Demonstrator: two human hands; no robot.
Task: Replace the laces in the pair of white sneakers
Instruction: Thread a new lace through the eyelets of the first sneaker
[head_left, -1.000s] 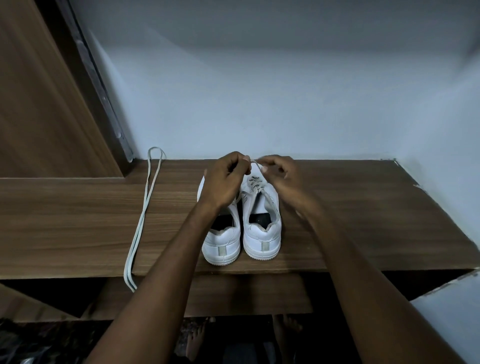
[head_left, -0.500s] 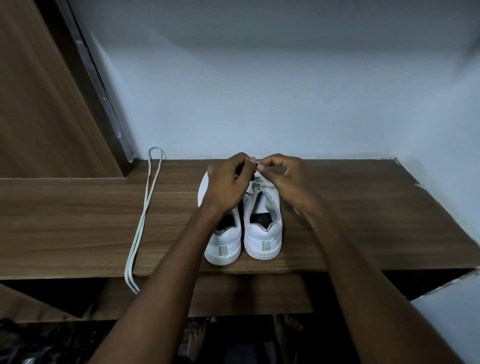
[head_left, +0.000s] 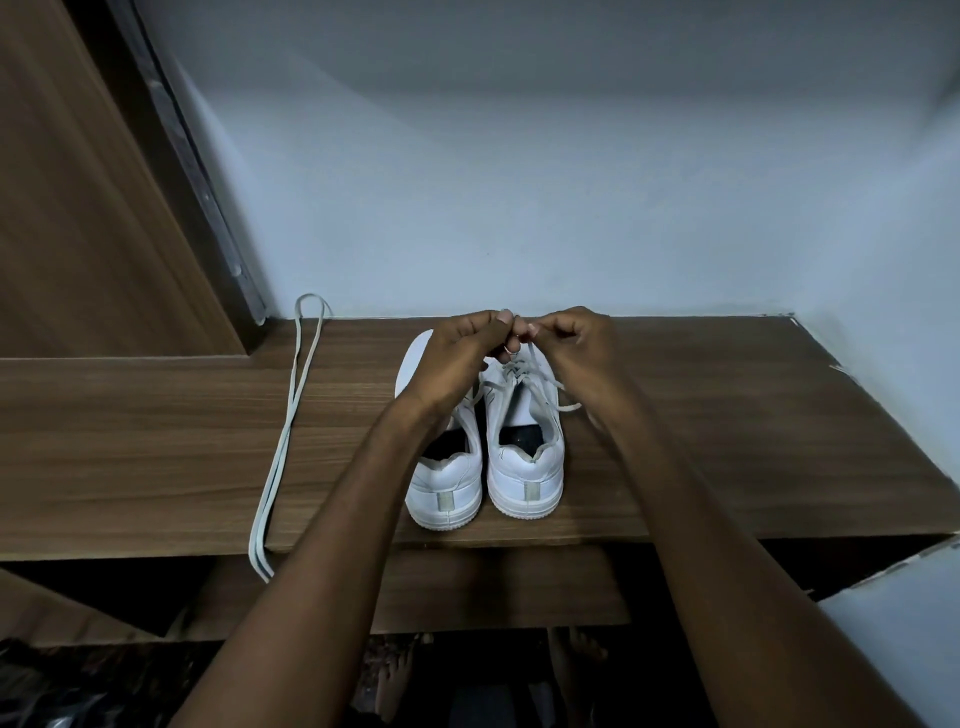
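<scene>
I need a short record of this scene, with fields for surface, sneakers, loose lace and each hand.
surface: wooden shelf against a pale wall
sneakers: pair of white sneakers, heels toward the camera; left sneaker and right sneaker side by side
right sneaker lace: threaded in the front eyelets, one end trailing to the right
loose lace: doubled over, lying left of the sneakers, ends hanging over the front edge
left hand: pinching the lace above the right sneaker
right hand: pinching the same lace, fingertips meeting the left hand
</scene>
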